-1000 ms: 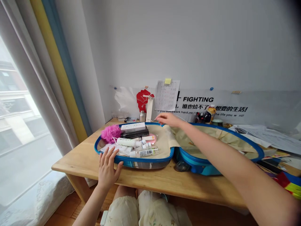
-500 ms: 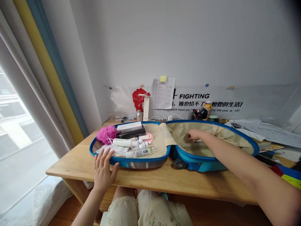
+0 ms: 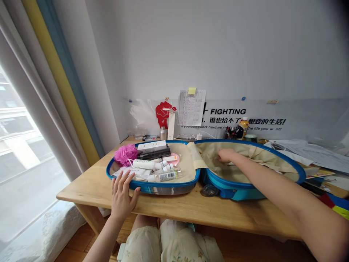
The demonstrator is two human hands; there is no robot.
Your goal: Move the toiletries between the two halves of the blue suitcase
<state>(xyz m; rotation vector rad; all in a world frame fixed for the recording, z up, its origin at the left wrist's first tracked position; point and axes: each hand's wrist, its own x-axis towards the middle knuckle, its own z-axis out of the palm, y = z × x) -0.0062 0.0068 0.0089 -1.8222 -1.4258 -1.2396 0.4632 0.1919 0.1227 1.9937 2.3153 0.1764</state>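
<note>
The right hand has come down onto the beige lining in the right half of the open blue suitcase, mid-frame on the table; whether it grips anything is hidden. The left hand lies open against the near rim.

Right grip resting on the beige suitcase lining; anything under it is hidden. Beyond the left grip, the clear bottle's label is too small to read. Right forearm cut off by the frame's right edge.
</note>
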